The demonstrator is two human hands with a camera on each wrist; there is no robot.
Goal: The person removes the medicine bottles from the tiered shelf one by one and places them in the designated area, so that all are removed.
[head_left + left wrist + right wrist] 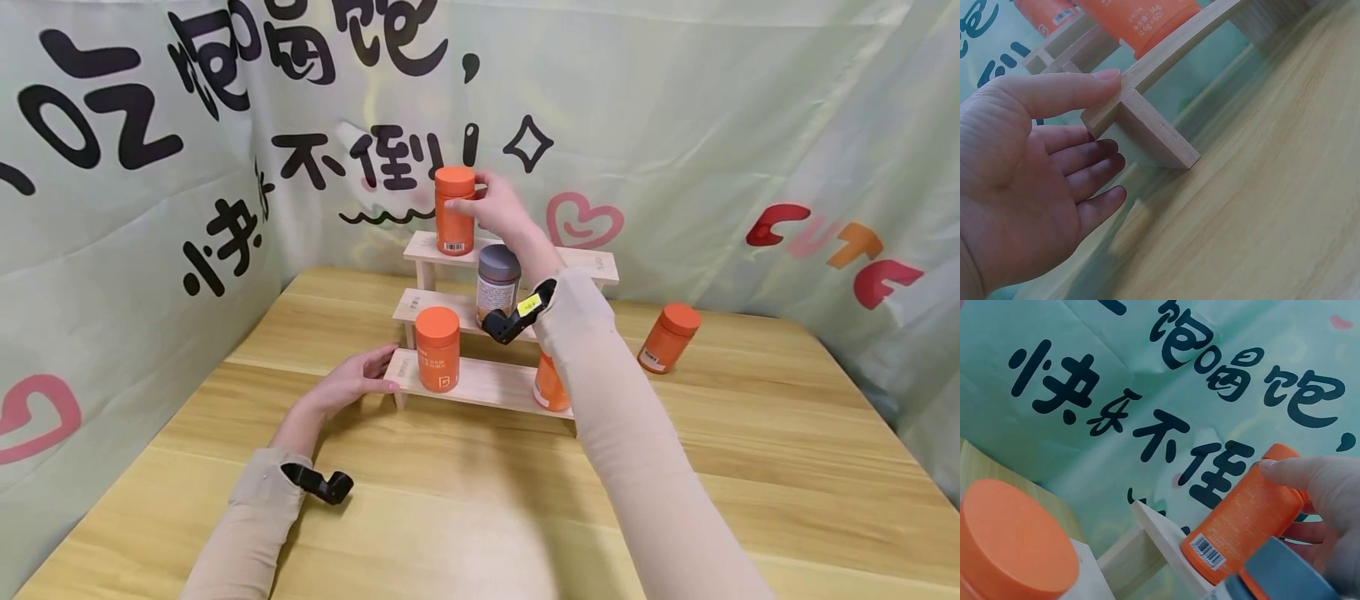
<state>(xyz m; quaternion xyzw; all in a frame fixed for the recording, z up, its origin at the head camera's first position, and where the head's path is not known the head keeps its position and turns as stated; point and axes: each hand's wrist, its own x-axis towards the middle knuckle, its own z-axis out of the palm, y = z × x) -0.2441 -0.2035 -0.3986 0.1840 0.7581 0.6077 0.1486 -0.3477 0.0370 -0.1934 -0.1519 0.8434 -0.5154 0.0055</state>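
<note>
On the 3-tier wooden rack (410, 305), a hand could pass along the bottom step (489, 382) between the left orange jar (437, 354) and the partly hidden right orange jar (551, 387), the grey-lidded jar (497, 296) obstructing behind and the right sleeve (645, 433) blocking the right front.

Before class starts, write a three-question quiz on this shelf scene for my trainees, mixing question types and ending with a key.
1. Multiple choice: what colour is the lid of the labelled jar on the middle shelf?
A. orange
B. grey
C. white

2. True or false: the left hand grips the bottom shelf at one end while the right hand holds an orange-lidded jar.

3. Short answer: how many visible jars are on the tabletop itself, and on which side of the wooden stand in the head view?

Key:
1. B
2. True
3. One, right
</note>
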